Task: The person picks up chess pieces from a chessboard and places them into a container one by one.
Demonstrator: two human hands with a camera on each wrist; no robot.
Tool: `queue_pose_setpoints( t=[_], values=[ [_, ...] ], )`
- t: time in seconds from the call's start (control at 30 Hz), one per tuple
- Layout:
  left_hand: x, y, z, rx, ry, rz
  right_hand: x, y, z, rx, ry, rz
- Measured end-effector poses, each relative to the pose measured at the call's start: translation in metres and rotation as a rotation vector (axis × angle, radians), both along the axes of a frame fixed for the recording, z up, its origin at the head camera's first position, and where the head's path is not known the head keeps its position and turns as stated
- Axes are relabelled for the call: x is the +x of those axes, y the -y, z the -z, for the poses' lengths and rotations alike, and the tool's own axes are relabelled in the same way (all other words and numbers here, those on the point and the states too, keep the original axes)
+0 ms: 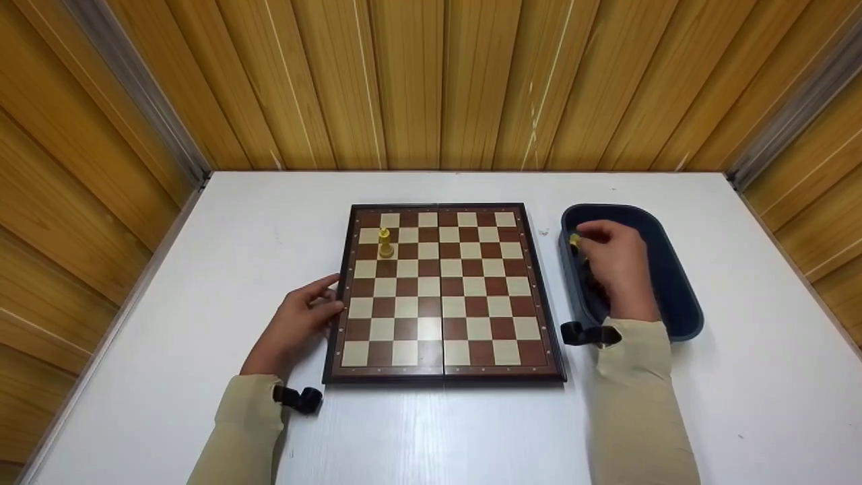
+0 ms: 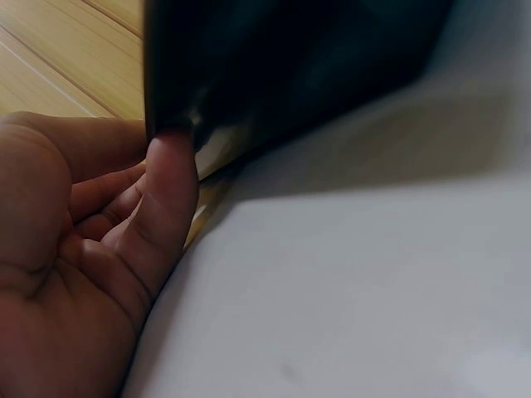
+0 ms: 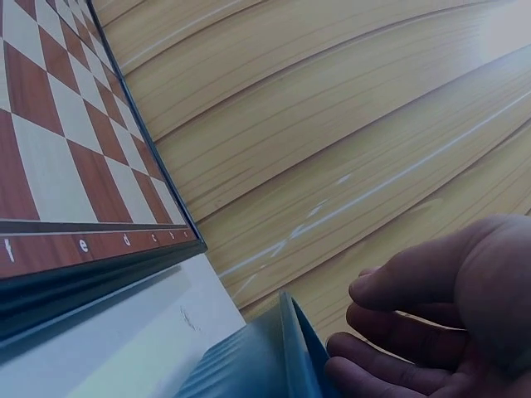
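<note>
A brown and cream chessboard lies flat in the middle of the white table. One yellow chess piece stands near its far left corner. My left hand rests against the board's left edge. In the left wrist view its thumb touches the dark edge of the chessboard, and the fingers lie loosely curled. My right hand reaches into a dark blue tray right of the board. Its curled fingers pinch a small yellow piece. Dark pieces lie under the hand.
Wooden panel walls close in the table on the far, left and right sides. In the right wrist view the tray's rim sits just right of the chessboard's edge. Bare tabletop lies in front of the board.
</note>
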State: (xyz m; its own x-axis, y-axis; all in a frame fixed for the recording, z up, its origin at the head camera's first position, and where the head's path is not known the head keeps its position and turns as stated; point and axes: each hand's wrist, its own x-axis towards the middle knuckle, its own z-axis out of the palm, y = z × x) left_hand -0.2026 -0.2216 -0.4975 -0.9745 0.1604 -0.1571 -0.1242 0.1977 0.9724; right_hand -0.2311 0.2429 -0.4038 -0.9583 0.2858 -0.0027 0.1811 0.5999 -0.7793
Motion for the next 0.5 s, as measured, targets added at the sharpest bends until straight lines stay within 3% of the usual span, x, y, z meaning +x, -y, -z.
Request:
queue_pose_setpoints(
  t=[0.5],
  values=[
    [-0.002, 0.002, 0.002, -0.029, -0.011, 0.010, -0.005, 0.018, 0.002, 0.031, -0.079, -0.056]
  ],
)
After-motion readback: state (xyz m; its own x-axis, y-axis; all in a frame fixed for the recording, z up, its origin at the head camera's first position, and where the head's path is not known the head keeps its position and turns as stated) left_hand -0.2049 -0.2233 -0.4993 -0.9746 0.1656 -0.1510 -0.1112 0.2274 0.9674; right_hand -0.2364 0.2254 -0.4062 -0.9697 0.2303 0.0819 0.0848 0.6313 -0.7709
